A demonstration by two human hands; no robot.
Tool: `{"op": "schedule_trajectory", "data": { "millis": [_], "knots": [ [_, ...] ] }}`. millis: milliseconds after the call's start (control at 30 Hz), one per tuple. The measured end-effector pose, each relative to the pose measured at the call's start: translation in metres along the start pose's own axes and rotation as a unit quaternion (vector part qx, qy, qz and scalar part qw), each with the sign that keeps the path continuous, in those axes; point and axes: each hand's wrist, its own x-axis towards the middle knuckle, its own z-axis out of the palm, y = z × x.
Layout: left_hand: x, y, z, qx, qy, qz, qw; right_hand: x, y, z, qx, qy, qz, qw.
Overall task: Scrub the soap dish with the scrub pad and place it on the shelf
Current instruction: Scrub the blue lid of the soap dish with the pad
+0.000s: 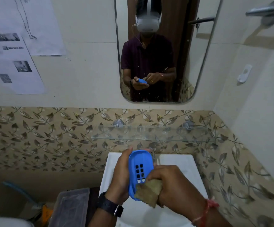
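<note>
A blue plastic soap dish (139,163) with square drain holes is tilted upright over the white sink (182,163). My left hand (120,176) grips it along its left edge and underside. My right hand (174,182) holds a worn green-brown scrub pad (149,192) and presses it against the dish's near end. A clear glass shelf (149,136) is fixed to the leaf-patterned tiles just above the sink, beyond both hands.
A metal tap (153,152) pokes out behind the dish. A mirror (190,54) hangs above the shelf. A clear plastic box (70,207) stands on the floor left of the sink. Papers (15,63) are stuck on the left wall, a towel rail (264,9) top right.
</note>
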Motion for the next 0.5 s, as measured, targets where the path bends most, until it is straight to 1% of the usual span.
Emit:
{"op": "schedule_trajectory", "data": {
  "millis": [33, 100, 167, 200, 233, 267, 333, 433, 500],
  "knots": [
    [0.000, 0.000, 0.000, 0.002, -0.001, 0.001, 1.000, 0.001, 0.003, -0.003, -0.012, 0.013, 0.012, 1.000],
    [0.001, -0.004, 0.000, 0.016, -0.012, -0.004, 1.000, 0.007, 0.005, -0.007, -0.012, 0.086, 0.016, 0.996],
    [0.000, -0.009, 0.002, 0.022, -0.031, -0.016, 0.999, 0.016, 0.001, -0.007, 0.005, 0.169, -0.003, 0.986],
    [-0.001, -0.012, 0.002, 0.021, -0.034, -0.017, 0.999, 0.019, 0.000, -0.006, 0.006, 0.198, -0.014, 0.980],
    [-0.001, -0.013, 0.002, 0.021, -0.035, -0.017, 0.999, 0.021, -0.001, -0.004, 0.004, 0.210, -0.027, 0.977],
    [-0.002, -0.014, 0.002, 0.022, -0.035, -0.017, 0.999, 0.022, -0.001, -0.001, 0.003, 0.206, -0.039, 0.978],
    [-0.003, -0.013, -0.001, 0.028, -0.033, -0.017, 0.999, 0.017, 0.000, 0.008, 0.015, 0.166, -0.070, 0.983],
    [-0.001, -0.011, -0.007, 0.014, -0.035, -0.009, 0.999, 0.005, 0.007, 0.016, 0.042, 0.074, -0.097, 0.992],
    [0.000, -0.009, -0.012, -0.027, -0.037, -0.004, 0.999, -0.001, 0.017, 0.009, 0.049, 0.007, -0.094, 0.994]
  ]
}}
